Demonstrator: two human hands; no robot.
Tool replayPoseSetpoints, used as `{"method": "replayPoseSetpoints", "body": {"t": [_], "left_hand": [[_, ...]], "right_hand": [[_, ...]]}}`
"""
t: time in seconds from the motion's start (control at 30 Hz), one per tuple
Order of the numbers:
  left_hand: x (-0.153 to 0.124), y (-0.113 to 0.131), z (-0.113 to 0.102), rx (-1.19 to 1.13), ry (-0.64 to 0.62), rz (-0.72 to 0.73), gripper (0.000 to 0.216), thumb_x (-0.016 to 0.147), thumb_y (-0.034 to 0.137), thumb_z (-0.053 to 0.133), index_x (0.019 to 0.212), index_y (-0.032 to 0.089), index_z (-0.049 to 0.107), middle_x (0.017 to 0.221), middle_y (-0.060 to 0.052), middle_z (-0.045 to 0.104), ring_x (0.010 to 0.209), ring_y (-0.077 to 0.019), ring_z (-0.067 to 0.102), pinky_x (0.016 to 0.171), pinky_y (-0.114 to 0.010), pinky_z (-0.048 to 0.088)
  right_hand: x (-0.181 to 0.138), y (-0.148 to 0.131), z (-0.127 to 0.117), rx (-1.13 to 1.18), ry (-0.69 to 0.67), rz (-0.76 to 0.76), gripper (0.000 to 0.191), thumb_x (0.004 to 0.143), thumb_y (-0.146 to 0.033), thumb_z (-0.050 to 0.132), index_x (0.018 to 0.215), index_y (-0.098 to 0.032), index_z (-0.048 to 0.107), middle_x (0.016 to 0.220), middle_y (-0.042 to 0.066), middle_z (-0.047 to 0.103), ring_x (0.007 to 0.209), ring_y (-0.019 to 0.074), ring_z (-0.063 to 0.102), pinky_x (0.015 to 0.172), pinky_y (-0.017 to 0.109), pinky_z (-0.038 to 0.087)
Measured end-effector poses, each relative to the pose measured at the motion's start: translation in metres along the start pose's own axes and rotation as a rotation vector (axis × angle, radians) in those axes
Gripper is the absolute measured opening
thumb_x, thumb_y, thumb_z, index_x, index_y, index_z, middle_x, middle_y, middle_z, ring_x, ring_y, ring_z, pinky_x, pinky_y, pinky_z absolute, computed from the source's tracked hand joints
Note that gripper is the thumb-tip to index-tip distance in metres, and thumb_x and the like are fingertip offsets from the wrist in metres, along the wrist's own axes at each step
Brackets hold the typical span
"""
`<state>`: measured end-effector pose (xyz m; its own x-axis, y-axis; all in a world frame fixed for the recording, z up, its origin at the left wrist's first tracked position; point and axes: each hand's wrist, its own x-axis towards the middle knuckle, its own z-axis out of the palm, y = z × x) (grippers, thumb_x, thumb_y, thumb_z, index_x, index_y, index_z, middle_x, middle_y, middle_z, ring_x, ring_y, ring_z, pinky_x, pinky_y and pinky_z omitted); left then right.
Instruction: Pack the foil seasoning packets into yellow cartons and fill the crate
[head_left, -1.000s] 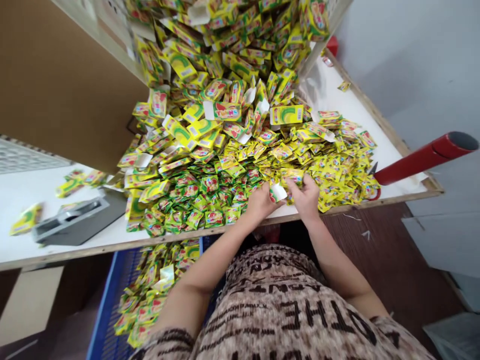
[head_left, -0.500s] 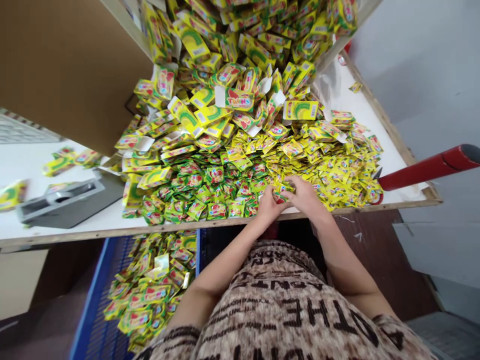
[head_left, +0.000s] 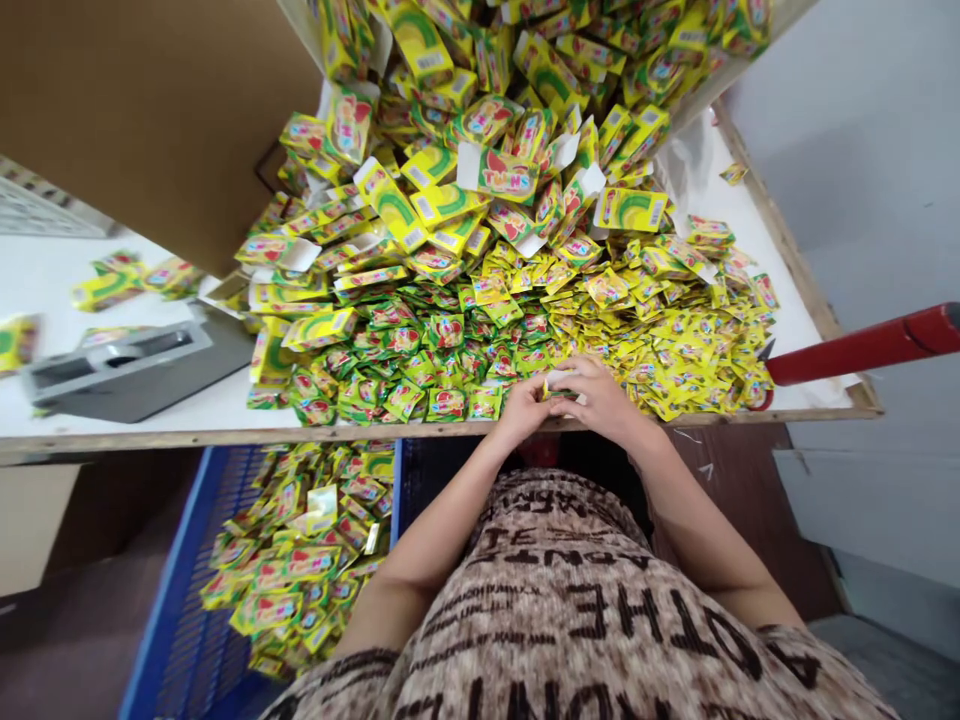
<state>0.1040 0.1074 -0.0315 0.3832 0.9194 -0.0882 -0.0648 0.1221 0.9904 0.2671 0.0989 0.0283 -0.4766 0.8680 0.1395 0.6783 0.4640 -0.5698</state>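
Note:
Close to the table's front edge, my left hand and my right hand meet with fingers closed around a small candy box. Its white flap shows between my fingers, and most of it is hidden by them. Just left of my hands lie green candy sachets in a heap. Yellow sachets spread out on the right. Behind them, printed yellow-green boxes, several with white flaps open, are piled high.
A grey tape dispenser stands at left, near a big brown carton. A red handle sticks out at right. Under the table edge, a blue crate holds filled boxes.
The box between my hands has turned, so its white flap now shows instead of its printed green side. The camera view has shifted slightly.

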Motion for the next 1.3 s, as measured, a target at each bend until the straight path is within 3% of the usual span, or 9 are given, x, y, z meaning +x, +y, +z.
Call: {"method": "replayPoseSetpoints", "body": {"t": [0.13, 0.23, 0.33, 0.43, 0.53, 0.73, 0.97, 1.13, 1.3], "left_hand": [[-0.004, 0.005, -0.001, -0.007, 0.002, 0.010, 0.030, 0.071, 0.033, 0.075, 0.095, 0.016, 0.071, 0.093, -0.004, 0.073, 0.089, -0.0195, 0.065, 0.087, -0.032, 0.050], [-0.009, 0.013, -0.005, -0.027, -0.027, -0.016, 0.037, 0.083, 0.045, 0.064, 0.108, 0.018, 0.071, 0.111, -0.007, 0.072, 0.107, -0.0230, 0.064, 0.096, -0.036, 0.049], [-0.014, 0.020, -0.008, -0.070, -0.038, -0.084, 0.046, 0.090, 0.053, 0.050, 0.114, 0.019, 0.070, 0.124, -0.008, 0.068, 0.118, -0.0228, 0.060, 0.104, -0.036, 0.045], [-0.016, 0.023, -0.008, -0.093, -0.088, -0.108, 0.041, 0.084, 0.048, 0.063, 0.111, 0.018, 0.071, 0.124, -0.008, 0.068, 0.117, -0.0232, 0.061, 0.103, -0.035, 0.046], [-0.012, 0.025, -0.007, -0.119, -0.090, -0.105, 0.035, 0.075, 0.038, 0.075, 0.104, 0.018, 0.073, 0.109, -0.007, 0.073, 0.098, -0.0198, 0.066, 0.089, -0.031, 0.051], [0.000, 0.021, -0.010, -0.344, 0.241, -0.195, 0.023, 0.066, 0.028, 0.081, 0.084, 0.017, 0.072, 0.073, 0.001, 0.070, 0.059, -0.0084, 0.058, 0.063, -0.021, 0.047], [-0.001, 0.015, -0.016, -0.060, 0.252, 0.024, 0.026, 0.077, 0.034, 0.074, 0.099, 0.020, 0.076, 0.098, -0.006, 0.076, 0.090, -0.0179, 0.068, 0.085, -0.031, 0.051], [0.001, 0.011, -0.013, 0.027, 0.239, 0.104, 0.027, 0.082, 0.036, 0.070, 0.103, 0.020, 0.075, 0.101, -0.007, 0.075, 0.090, -0.0173, 0.069, 0.083, -0.031, 0.053], [0.002, 0.009, -0.014, 0.220, 0.178, 0.301, 0.018, 0.079, 0.034, 0.073, 0.090, 0.019, 0.075, 0.091, -0.007, 0.075, 0.087, -0.0181, 0.069, 0.082, -0.033, 0.054]], "right_hand": [[-0.009, -0.001, 0.002, 0.084, 0.106, 0.067, 0.014, 0.079, -0.033, 0.075, 0.092, -0.026, 0.077, 0.115, 0.009, 0.065, 0.114, 0.0285, 0.051, 0.098, 0.049, 0.041], [-0.016, 0.000, 0.004, 0.346, 0.287, 0.224, 0.016, 0.086, -0.035, 0.065, 0.094, -0.028, 0.077, 0.112, 0.007, 0.067, 0.106, 0.0242, 0.058, 0.094, 0.045, 0.046], [-0.024, 0.003, 0.011, 0.737, 0.429, 0.463, 0.026, 0.080, -0.039, 0.069, 0.101, -0.024, 0.073, 0.091, 0.004, 0.069, 0.076, 0.0164, 0.061, 0.067, 0.031, 0.051], [-0.024, 0.003, 0.021, 1.006, 0.381, 0.559, 0.030, 0.071, -0.036, 0.074, 0.098, -0.022, 0.071, 0.077, -0.001, 0.066, 0.054, 0.0090, 0.050, 0.048, 0.022, 0.041], [-0.016, 0.002, 0.025, 0.998, 0.339, 0.573, 0.028, 0.068, -0.032, 0.074, 0.093, -0.019, 0.073, 0.068, -0.002, 0.065, 0.047, 0.0064, 0.044, 0.043, 0.020, 0.037], [-0.001, 0.008, 0.030, 1.060, 0.372, 0.558, 0.029, 0.070, -0.039, 0.076, 0.091, -0.020, 0.077, 0.085, 0.004, 0.073, 0.050, 0.0098, 0.055, 0.050, 0.026, 0.048], [0.002, 0.012, 0.029, 1.130, 0.324, 0.572, 0.031, 0.065, -0.039, 0.082, 0.089, -0.019, 0.077, 0.085, 0.003, 0.074, 0.068, 0.0146, 0.063, 0.058, 0.028, 0.056], [0.000, 0.010, 0.031, 1.060, 0.434, 0.557, 0.029, 0.065, -0.040, 0.081, 0.085, -0.019, 0.076, 0.076, 0.002, 0.072, 0.062, 0.0143, 0.063, 0.056, 0.029, 0.057], [-0.008, 0.006, 0.036, 0.942, 0.429, 0.496, 0.027, 0.071, -0.041, 0.078, 0.086, -0.019, 0.075, 0.080, 0.003, 0.071, 0.059, 0.0147, 0.064, 0.057, 0.030, 0.057]]}}
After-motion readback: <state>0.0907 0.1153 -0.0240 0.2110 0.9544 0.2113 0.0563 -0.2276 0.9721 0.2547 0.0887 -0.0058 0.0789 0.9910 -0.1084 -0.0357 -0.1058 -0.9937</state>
